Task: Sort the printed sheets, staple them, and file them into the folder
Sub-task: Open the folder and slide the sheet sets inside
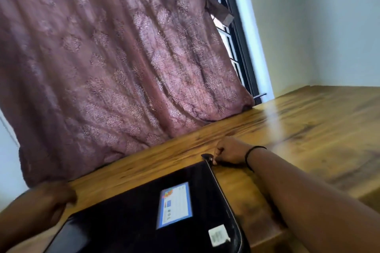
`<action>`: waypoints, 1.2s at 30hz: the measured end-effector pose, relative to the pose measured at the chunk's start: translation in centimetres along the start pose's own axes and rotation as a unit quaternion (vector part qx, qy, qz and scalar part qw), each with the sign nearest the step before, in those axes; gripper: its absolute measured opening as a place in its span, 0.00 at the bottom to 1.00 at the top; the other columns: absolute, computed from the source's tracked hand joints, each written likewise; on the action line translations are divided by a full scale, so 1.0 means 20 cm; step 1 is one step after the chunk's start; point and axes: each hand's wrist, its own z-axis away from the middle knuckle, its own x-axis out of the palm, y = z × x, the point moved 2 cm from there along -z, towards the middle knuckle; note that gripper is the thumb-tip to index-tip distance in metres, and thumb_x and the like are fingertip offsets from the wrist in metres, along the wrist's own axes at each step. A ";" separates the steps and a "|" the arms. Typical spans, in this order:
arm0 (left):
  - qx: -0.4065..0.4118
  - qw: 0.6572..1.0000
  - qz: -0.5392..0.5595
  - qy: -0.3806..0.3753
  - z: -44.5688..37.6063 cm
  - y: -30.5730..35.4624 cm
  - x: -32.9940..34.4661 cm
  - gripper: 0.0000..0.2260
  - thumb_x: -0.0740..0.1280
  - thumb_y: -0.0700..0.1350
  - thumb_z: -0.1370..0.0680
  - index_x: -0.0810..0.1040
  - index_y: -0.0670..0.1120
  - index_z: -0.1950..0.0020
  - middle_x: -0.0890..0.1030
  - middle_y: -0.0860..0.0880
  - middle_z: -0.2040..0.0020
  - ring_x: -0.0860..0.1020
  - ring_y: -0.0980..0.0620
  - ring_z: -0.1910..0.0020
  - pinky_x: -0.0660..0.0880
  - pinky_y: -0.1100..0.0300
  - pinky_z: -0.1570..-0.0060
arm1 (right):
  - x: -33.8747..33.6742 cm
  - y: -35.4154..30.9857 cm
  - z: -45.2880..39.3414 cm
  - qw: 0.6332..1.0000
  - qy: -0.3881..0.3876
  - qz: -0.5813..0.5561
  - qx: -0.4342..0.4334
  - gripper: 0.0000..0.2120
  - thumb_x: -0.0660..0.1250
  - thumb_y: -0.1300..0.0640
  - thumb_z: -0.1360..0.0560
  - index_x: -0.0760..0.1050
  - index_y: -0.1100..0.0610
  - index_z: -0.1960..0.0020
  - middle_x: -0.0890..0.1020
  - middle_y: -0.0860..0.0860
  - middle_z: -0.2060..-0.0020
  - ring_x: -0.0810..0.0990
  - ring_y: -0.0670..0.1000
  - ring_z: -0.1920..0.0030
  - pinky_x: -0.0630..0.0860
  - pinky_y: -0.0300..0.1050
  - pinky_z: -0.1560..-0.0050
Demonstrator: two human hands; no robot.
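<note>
Right hand: fingers curled, pinching the zip pull at the folder's far corner
Left hand: blurred, at the folder's left edge; grip cannot be told
Folder: black, flat on the wooden desk

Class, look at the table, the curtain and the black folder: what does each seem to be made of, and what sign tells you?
Table: wood or wood-look laminate, glossy; grain streaks and a window glare.
Curtain: thin woven fabric, mauve, with a floral pattern; hangs in folds.
Folder: probably smooth leatherette or plastic; dark sheen, stitched zipped edge.
</note>
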 end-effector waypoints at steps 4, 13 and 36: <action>0.028 0.989 -0.087 0.120 -0.13 1.63 -0.18 0.07 0.67 0.43 0.24 0.81 0.54 0.57 0.83 0.52 0.59 0.80 0.52 0.58 0.71 0.60 0.59 | 0.01 -0.02 0.02 1.000 0.003 0.012 -0.003 0.14 0.77 0.53 0.33 0.81 0.57 0.50 0.83 0.50 0.57 0.79 0.51 0.54 0.73 0.43 0.54; -0.202 0.947 0.231 -0.097 -0.70 2.19 0.42 0.10 0.61 0.55 0.20 0.75 0.49 0.54 0.75 0.49 0.61 0.71 0.57 0.68 0.73 0.64 0.68 | 0.02 0.00 0.02 0.998 0.027 0.040 -0.032 0.03 0.68 0.55 0.27 0.79 0.54 0.55 0.83 0.49 0.56 0.80 0.51 0.51 0.77 0.45 0.48; -0.209 0.973 0.057 0.077 -0.66 2.10 0.41 0.15 0.70 0.52 0.26 0.70 0.46 0.67 0.77 0.45 0.63 0.75 0.47 0.62 0.67 0.59 0.63 | -0.05 -0.09 0.64 0.991 -0.076 -0.043 -0.106 0.08 0.76 0.55 0.32 0.84 0.51 0.53 0.81 0.42 0.64 0.76 0.38 0.64 0.71 0.32 0.58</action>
